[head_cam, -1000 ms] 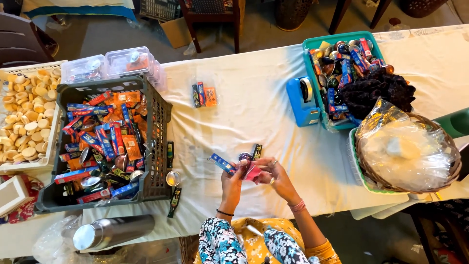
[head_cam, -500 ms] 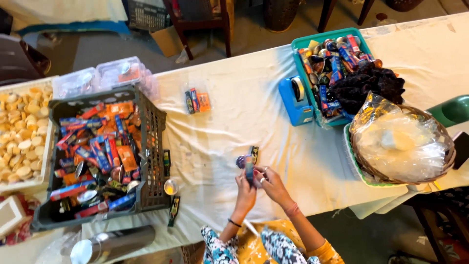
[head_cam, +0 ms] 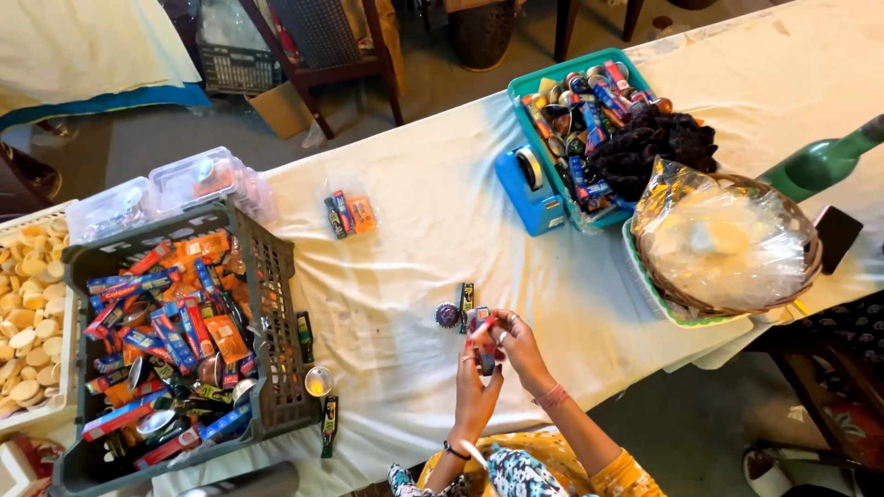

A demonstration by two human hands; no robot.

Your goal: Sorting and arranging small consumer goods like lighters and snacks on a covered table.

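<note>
My left hand (head_cam: 476, 391) and my right hand (head_cam: 518, 348) meet above the front edge of the white-covered table (head_cam: 414, 230). Together they hold a small bundle of items (head_cam: 482, 328), with a pale packet and a dark piece showing between the fingers. Just beyond the fingers a small round purple lid (head_cam: 447, 316) and a dark sachet (head_cam: 467, 296) lie on the cloth. What exactly sits inside the bundle is too small to tell.
A grey crate (head_cam: 267, 304) of toothpaste boxes and sachets stands at the left, beside a tray of pale round pieces (head_cam: 32, 304). A packed clear bag (head_cam: 348, 213) lies mid-table. A teal bin (head_cam: 589, 101), blue tape dispenser (head_cam: 529, 184) and plastic-covered basket (head_cam: 727, 244) are at the right.
The blue toothpaste box that stuck out of my left hand a second ago is no longer visible. Both hands have drawn closer together around the small items. The view shifted slightly.
</note>
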